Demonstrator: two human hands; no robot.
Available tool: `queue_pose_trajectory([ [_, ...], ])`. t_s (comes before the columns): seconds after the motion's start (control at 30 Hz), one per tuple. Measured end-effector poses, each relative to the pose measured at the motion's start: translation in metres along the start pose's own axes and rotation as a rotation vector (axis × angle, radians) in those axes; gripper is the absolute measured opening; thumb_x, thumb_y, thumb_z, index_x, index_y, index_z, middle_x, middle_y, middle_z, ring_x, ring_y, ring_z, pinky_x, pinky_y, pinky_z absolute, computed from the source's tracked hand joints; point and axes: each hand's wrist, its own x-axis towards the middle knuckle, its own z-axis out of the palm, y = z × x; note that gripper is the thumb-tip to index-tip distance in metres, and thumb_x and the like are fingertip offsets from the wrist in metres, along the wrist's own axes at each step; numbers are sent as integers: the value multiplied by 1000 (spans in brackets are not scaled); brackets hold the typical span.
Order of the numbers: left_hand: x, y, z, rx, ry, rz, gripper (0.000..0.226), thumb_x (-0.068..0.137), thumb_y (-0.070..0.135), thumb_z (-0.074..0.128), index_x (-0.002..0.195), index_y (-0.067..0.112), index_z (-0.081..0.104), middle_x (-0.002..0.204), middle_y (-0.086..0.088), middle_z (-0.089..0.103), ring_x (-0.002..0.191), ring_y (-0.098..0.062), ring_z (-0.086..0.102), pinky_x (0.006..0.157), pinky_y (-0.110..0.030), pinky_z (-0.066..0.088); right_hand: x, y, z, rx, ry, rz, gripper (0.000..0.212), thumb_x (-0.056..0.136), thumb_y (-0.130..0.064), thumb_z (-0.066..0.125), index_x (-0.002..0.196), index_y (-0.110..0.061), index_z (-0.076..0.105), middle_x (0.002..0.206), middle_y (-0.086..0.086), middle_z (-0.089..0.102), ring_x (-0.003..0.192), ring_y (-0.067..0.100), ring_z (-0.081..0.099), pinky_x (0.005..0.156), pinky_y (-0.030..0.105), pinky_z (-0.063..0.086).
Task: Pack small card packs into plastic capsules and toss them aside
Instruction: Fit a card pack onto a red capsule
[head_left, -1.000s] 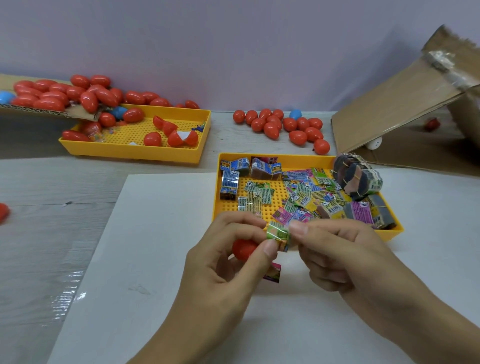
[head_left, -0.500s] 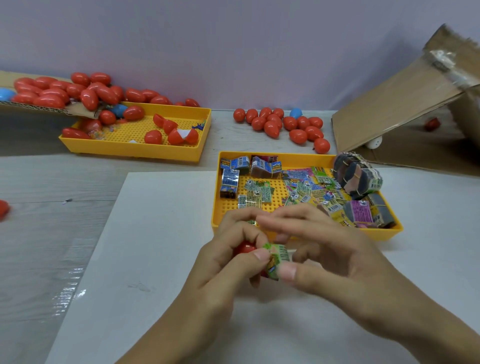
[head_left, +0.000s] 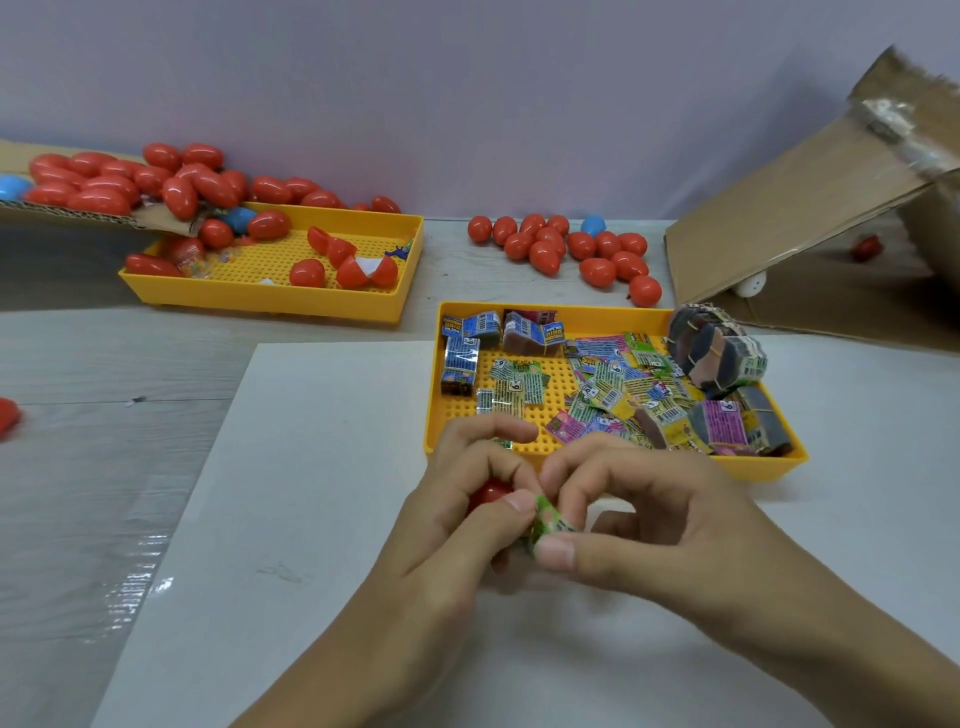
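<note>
So we've got both hands meeting just in front of the near yellow tray (head_left: 769, 467), over the white sheet (head_left: 311, 519) on the counter (head_left: 78, 467). Our left hand (head_left: 457, 525) has its fingers curled round a red capsule (head_left: 488, 492); only a glossy red bit of it peeks out between the index finger and thumb, so we can't tell if it's a half or a whole one. Our right hand (head_left: 660, 525) pinches a small green card pack (head_left: 550, 522) between thumb and fingers, and the left thumb is touching the pack too. The pack looks crinkly and shiny, bright green with some pink print, pressed right up against the capsule. The tray behind is full of more loose card packs (head_left: 618, 389) in green, yellow, blue and pink, plus a few banded bundles (head_left: 719, 353) at its far right corner. Further back left there's a second yellow tray (head_left: 270, 299) with open red capsule halves (head_left: 353, 262) in it, and a heap of red capsules (head_left: 130, 182) spilling off a cardboard flap. Another cluster of closed capsules (head_left: 566, 249), red with one blue, sits on the counter beside an open cardboard box (head_left: 810, 208).
</note>
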Motion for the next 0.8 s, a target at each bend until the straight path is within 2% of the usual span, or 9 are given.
queue_pose_trajectory([
  [0.03,0,0,1,-11,10,8,18,78,40,55,79,28,68,118,19,57,111,-3,58,81,-17,47,0,-1,-1,26,-16,40,19,63,-36,82,67,-20,71,99,-8,66,85,32,62,68,38,47],
  [0.1,-1,0,1,-89,43,8,19,79,39,55,86,31,71,120,13,58,116,-10,58,84,-25,49,0,-4,-2,71,14,70,21,62,-38,80,65,-18,74,94,-9,66,82,14,63,62,27,47],
  [0.17,-3,1,1,-143,102,23,19,79,39,57,89,31,71,118,9,59,111,-17,60,77,-28,53,2,-6,-2,122,107,63,22,62,-33,85,64,-13,76,82,-7,65,81,4,59,53,21,41],
  [0.23,-2,3,1,-139,142,42,16,78,40,60,88,30,68,115,8,60,104,-20,62,74,-26,52,2,-7,-1,149,191,56,27,58,-29,91,65,-7,77,74,-8,61,78,0,56,50,16,38],
  [0.33,-2,6,4,-51,148,100,11,78,39,67,83,29,67,113,7,60,102,-16,62,73,-18,49,2,-8,4,142,195,39,23,56,-30,89,63,-12,77,72,-11,55,62,2,48,49,9,36],
  [0.43,-2,7,5,-5,135,125,9,78,37,69,82,29,69,111,8,59,109,-10,62,75,-18,51,2,-7,5,172,165,67,23,64,-33,90,59,-16,74,67,-15,49,57,5,38,46,12,31],
  [0.57,-2,7,7,-15,117,154,10,77,31,73,85,25,73,112,5,58,88,-2,68,71,-18,52,2,-5,5,261,101,115,27,66,-41,76,60,-15,72,62,-20,44,59,10,26,43,18,24],
  [0.7,-1,5,7,26,129,174,5,78,29,72,80,24,73,111,4,59,90,-10,68,65,-16,50,2,-4,6,247,70,118,29,65,-40,77,64,-12,73,72,-14,46,56,6,32,43,17,26],
  [0.8,0,4,6,66,131,170,9,78,29,72,76,20,71,110,5,59,87,-12,68,65,-17,50,2,-6,5,258,79,104,22,67,-38,76,62,-17,74,67,-14,44,56,10,25,42,18,23],
])
